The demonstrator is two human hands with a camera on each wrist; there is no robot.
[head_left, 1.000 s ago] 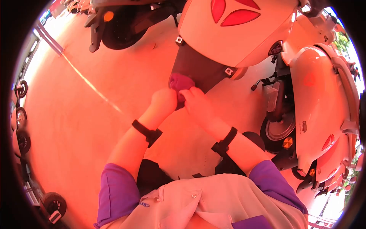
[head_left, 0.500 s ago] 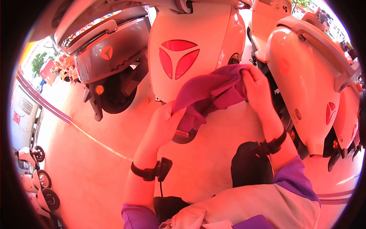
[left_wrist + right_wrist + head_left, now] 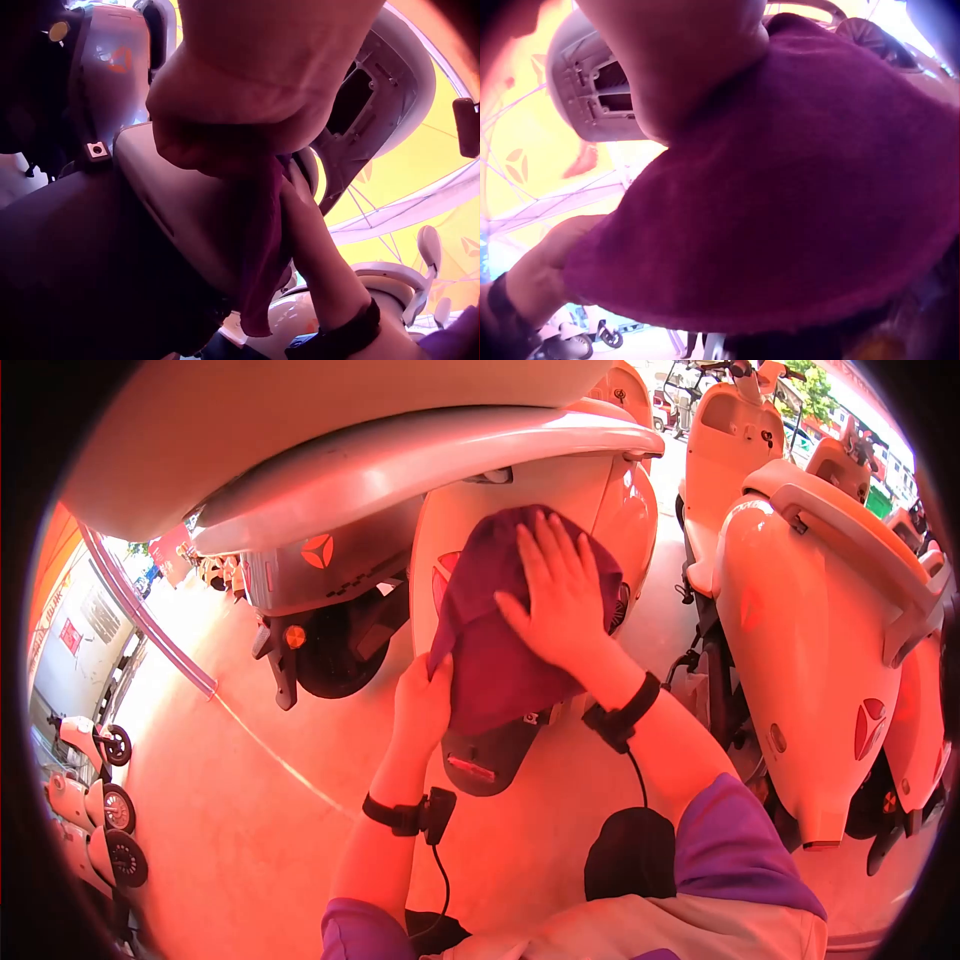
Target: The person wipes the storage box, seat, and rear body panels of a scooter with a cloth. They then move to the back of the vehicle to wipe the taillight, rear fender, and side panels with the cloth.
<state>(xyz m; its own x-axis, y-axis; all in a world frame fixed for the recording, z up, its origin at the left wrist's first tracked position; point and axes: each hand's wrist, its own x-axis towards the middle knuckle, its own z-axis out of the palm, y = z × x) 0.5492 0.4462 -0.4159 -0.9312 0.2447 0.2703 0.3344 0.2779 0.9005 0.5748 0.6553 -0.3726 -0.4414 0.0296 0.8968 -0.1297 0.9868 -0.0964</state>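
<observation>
A purple cloth (image 3: 500, 630) lies spread over the rear panel of a pale scooter (image 3: 632, 490), hiding most of its red tail light (image 3: 444, 572). My right hand (image 3: 556, 590) rests flat on the cloth with the fingers spread. At the cloth's left edge, my left hand (image 3: 422, 705) pinches a corner between thumb and fingers. In the right wrist view the cloth (image 3: 795, 195) hangs broad and fills most of the picture. The left wrist view shows its loose edge (image 3: 262, 262) hanging below my left hand (image 3: 232, 142). Below the cloth the dark rear mudguard (image 3: 490, 755) shows.
A raised scooter seat (image 3: 400, 460) overhangs the work from above. Another pale scooter (image 3: 800, 650) stands close on the right, a grey one (image 3: 330, 560) on the left. More small scooters (image 3: 95, 800) line the far left. My knee (image 3: 630, 850) is below.
The cloth, bunched low by the mudguard at first, was lifted and stretched between both hands, and now lies over the rear panel. My right hand has gone from gripping its edge to lying flat on it.
</observation>
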